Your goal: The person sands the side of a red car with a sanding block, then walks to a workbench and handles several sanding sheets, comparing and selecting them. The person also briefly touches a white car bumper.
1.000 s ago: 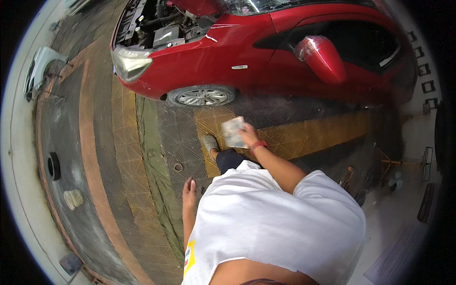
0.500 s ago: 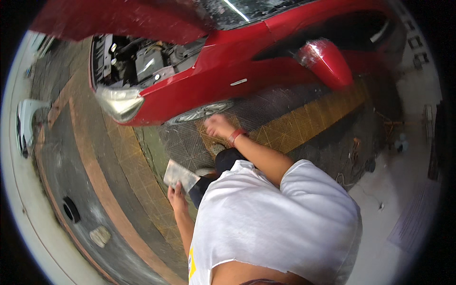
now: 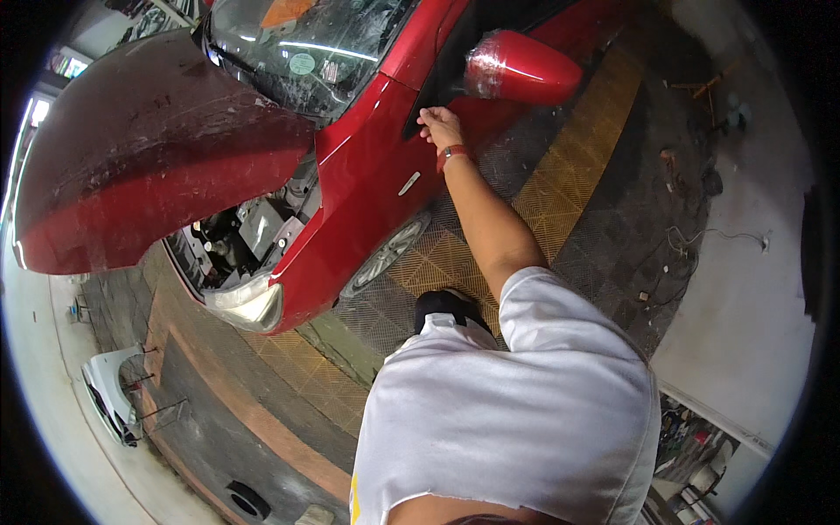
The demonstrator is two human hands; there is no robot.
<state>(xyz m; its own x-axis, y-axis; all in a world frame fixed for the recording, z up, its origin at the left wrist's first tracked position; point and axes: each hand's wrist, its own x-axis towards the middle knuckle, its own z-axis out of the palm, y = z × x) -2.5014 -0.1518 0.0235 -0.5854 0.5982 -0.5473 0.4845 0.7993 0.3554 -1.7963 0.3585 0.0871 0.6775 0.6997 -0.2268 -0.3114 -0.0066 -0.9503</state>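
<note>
My right arm reaches forward to the side of a red car [image 3: 363, 192]. My right hand [image 3: 440, 128] is close to the front corner of the door window, just left of the door mirror [image 3: 534, 70]. Its fingers are loosely bent and a little apart, with nothing visible in them. Whether the fingertips touch the car I cannot tell. Clear wrap or tape shows on the mirror's inner end. A red band [image 3: 452, 151] is around my right wrist. My left hand is out of view.
The hood [image 3: 157, 166] stands raised over the exposed engine bay [image 3: 249, 232]. Below the fender is the front wheel [image 3: 385, 258]. A loose white fender panel [image 3: 109, 394] leans at the left wall, and a black tyre [image 3: 248, 500] lies on the floor. A cable [image 3: 717, 234] runs along the right wall.
My right hand has moved forward from above the wheel to beside the mirror. The left hand, with a flat rectangular piece, has left the view. The view has turned and shifted along the car.
</note>
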